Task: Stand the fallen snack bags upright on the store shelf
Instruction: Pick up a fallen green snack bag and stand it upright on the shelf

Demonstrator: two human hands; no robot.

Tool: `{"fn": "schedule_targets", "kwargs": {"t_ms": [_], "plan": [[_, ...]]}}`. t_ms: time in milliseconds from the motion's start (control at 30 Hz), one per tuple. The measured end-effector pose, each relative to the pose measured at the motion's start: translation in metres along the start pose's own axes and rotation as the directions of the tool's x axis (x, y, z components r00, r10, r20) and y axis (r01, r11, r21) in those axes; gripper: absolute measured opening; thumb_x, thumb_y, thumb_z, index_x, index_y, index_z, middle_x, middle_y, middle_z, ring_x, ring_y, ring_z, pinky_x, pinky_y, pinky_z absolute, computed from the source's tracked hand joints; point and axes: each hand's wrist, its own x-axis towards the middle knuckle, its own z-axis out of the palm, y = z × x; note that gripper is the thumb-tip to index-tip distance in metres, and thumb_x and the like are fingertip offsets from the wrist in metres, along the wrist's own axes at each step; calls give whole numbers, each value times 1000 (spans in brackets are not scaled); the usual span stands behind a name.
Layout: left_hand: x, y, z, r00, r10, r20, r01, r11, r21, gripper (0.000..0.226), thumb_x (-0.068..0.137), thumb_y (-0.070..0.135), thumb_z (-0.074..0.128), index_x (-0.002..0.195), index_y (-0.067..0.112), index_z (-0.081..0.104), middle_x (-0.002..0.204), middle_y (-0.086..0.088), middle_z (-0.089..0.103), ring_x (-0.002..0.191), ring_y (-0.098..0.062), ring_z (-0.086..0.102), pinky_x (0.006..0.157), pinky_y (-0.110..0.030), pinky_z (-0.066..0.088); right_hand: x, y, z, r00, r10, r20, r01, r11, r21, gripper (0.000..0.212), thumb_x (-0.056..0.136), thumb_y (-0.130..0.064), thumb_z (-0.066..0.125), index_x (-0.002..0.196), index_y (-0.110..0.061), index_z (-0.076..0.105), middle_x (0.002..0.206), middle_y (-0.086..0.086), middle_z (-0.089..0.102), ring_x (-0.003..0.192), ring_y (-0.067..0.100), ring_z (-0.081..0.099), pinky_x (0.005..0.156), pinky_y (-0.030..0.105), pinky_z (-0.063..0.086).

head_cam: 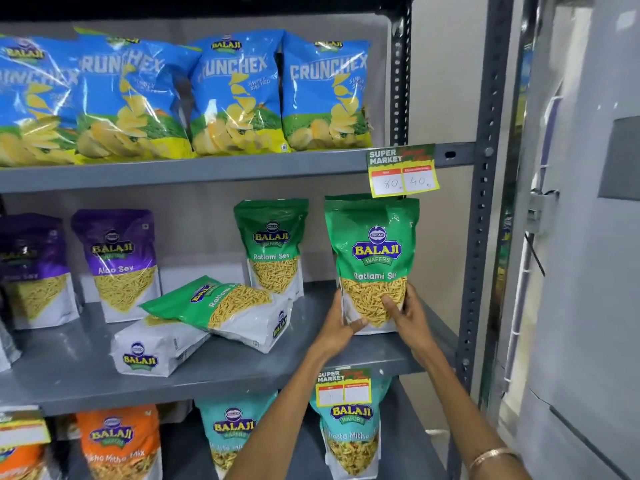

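Hands first, in the head view: the left hand [337, 322] and the right hand [405, 315] close around the lower part of a green Ratlami Sev bag [374, 258], one on each side, fingers curled over its front. That bag stands upright at the lower right of the frame, its base at or just above the middle shelf [242, 375]; I cannot tell whether it rests there yet. Behind it to the left, another green bag [273, 244] already stands. At centre frame two fallen bags remain: one green bag [225, 306] lies tilted on top of a second bag [156, 351] lying flat. Two purple Aloo Sev bags [121, 261] at the left stand upright. By my judgement, the task is partly done, with this bag nearly set and two left.
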Motion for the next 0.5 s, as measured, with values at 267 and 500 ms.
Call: {"fn": "schedule_targets", "kwargs": {"t_ms": [267, 500], "plan": [[-54, 27, -8, 941, 49, -336, -84, 992, -91, 75, 88, 9, 77, 150, 32, 39, 157, 5, 44, 144, -12, 45, 108, -31, 48, -65, -26, 27, 895, -315, -316, 223, 929, -296, 31, 103, -21, 53, 133, -11, 53, 122, -8, 55, 112, -3, 51, 92, -3, 32], [-118, 55, -73, 400, -17, -917, -258, 957, -130, 32, 91, -9, 62, 98, 23, 61, 105, -12, 64, 80, -20, 59, 70, -21, 51, -56, -70, 117, 931, -342, 128, 363, 909, -207, 8, 99, -15, 59, 97, -18, 66, 86, -7, 70, 82, 5, 68, 75, 16, 50]]}}
